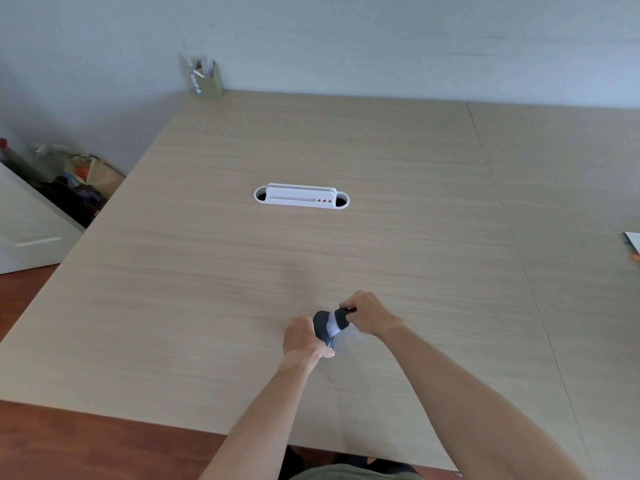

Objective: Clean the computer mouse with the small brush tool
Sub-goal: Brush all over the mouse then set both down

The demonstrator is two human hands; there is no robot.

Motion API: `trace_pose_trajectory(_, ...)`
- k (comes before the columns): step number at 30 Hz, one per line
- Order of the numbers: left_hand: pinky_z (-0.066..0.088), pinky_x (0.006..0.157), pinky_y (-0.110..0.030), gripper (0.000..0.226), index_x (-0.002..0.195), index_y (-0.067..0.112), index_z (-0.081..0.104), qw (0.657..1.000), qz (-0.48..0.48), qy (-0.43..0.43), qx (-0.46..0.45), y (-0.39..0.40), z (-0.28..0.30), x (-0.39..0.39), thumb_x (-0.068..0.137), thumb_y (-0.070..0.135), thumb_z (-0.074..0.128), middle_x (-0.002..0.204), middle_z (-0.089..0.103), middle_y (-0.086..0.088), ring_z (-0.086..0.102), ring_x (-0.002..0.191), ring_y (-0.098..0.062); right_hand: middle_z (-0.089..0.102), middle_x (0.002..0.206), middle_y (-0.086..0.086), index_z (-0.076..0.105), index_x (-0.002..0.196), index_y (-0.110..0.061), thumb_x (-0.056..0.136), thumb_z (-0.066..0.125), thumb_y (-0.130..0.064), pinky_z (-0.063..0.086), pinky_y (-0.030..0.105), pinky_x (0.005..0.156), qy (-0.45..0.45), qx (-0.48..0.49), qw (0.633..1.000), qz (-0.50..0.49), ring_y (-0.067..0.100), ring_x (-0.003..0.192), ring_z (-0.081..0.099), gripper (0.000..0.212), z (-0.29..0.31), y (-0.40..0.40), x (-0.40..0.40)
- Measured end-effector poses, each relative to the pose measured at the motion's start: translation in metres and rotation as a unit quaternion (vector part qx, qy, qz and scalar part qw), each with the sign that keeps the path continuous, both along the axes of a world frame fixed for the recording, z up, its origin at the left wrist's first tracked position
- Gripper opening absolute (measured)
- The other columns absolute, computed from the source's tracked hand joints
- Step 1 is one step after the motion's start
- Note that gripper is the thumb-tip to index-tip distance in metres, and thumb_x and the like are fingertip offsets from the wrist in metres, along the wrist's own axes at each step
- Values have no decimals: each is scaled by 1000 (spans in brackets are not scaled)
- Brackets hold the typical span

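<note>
Our left hand (303,337) has its fingers wrapped around the mouse (322,329) at 6 o'clock on the bench (242,271). Our right hand (370,315) pinches the brush (337,322), bristles touching the mouse. A white cable port (301,196) sits at 12 o'clock, well apart; a green box (211,81) stands at 11.

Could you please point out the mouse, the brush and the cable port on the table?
mouse (320,326), head view, on its dark top shell.
brush (335,323), head view, on the pale bristles.
cable port (300,196), head view, on its white lid.
</note>
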State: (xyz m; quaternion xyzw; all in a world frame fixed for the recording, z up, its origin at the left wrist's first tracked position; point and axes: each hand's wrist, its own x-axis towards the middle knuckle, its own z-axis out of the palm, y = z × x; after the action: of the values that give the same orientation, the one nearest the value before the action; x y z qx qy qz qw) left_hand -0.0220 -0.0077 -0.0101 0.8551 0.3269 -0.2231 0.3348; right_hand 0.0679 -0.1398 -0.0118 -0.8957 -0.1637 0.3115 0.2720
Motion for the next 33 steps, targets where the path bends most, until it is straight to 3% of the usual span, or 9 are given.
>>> trace_pose_trajectory(6,48,61,-28,52,81,11,55,1000,9,-10,-6,3,0,-1,52,24,95,88,60,-1,61,79,-21,57,71,16,65,80,7,72,43,11,38,38,57,-10,45,999,-26,31,67,48,23,-4,-7,-5)
trace_pose_trajectory(9,54,70,-28,55,95,8,66,1000,6,-10,-15,4,-4,0,52,24,97,95,69,-2,68,88,-22,64,70,13,78,88,-12,74,45,7,36,31,55,42,73,996,-13,14,59,45,40,-7,-2,-13)
trace_pose_trajectory(15,44,59,-29,56,82,11,51,1000,-2,-18,0,4,-1,-3,51,27,95,94,62,-7,56,76,-23,40,65,8,47,56,-1,62,36,15,27,32,53,-67,-8,997,-44,23,59,35,20,-3,-5,-5)
trace_pose_trajectory(17,44,60,-28,56,85,10,55,1000,-6,-20,-2,5,-1,-4,51,27,95,92,60,-5,59,80,-24,47,61,8,53,55,-1,60,36,10,31,36,51,-23,20,998,-53,28,57,36,21,-2,-7,-1)
trace_pose_trajectory(21,49,63,-28,53,92,8,65,999,-37,-27,-15,9,-5,-4,52,27,94,90,65,-2,60,78,-19,77,85,0,80,91,-15,68,42,6,47,25,50,32,56,997,-37,17,60,61,49,-7,-5,-7)
trace_pose_trajectory(24,54,73,-34,63,101,7,60,997,-64,-40,-1,11,-5,-7,53,32,93,99,65,-4,63,89,-24,55,65,9,68,62,-9,65,39,11,37,32,53,-33,76,994,-75,21,57,44,35,-12,-1,-17)
trace_pose_trajectory(27,51,73,-35,74,105,8,49,995,-82,-48,15,11,-2,-6,52,30,95,104,60,-6,58,91,-26,57,71,7,63,64,-3,67,42,9,44,36,56,-85,58,986,-132,32,66,51,24,-11,-3,-15)
trace_pose_trajectory(29,53,75,-36,77,108,8,48,996,-79,-42,8,11,1,-4,51,28,96,105,59,-6,59,93,-26,74,81,8,77,78,-5,67,44,8,54,31,59,-33,77,991,-104,27,71,63,37,-10,-6,-13)
trace_pose_trajectory(33,52,69,-32,73,107,6,52,997,-71,-21,10,10,4,-3,51,26,95,104,63,-5,62,88,-24,77,83,-1,81,93,-24,65,42,6,44,21,51,26,71,997,-25,13,62,58,57,-15,-9,-17)
